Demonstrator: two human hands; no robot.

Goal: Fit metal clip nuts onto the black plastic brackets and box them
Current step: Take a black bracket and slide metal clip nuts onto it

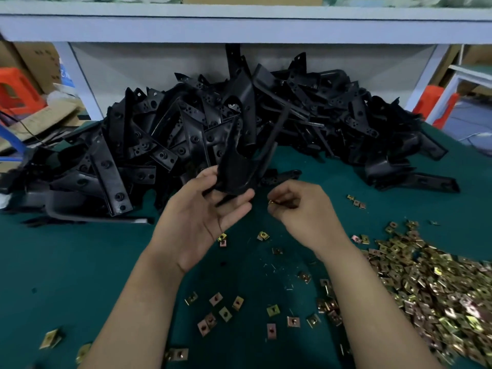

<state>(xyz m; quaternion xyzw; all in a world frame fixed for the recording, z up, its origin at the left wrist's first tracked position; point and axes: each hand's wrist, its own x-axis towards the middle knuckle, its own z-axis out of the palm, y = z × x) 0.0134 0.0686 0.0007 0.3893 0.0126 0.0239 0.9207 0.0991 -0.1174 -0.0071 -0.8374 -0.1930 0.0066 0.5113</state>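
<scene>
A matte black plastic bracket [234,166], curved and tapering to a point, stands upright at the centre of the frame. The left hand [205,217] is turned palm up and grips the bracket's lower end between its thumb and curled fingers [239,206]. Just right of it, the right hand [300,211] is knuckles up, its fingers closed in a pinch on a small brass-coloured clip nut [271,202]; the nut sits near the bracket's bottom edge, not touching it.

Behind the hands a big tangled pile of brackets [173,139], flat perforated strips and bent pieces, fills the middle of the frame under a pale shelf [239,25]. A glinting heap of clip nuts [431,283] spreads along the right edge. Loose square nuts [226,312] dot the green felt-like surface [80,275]. The lower left has the most open green.
</scene>
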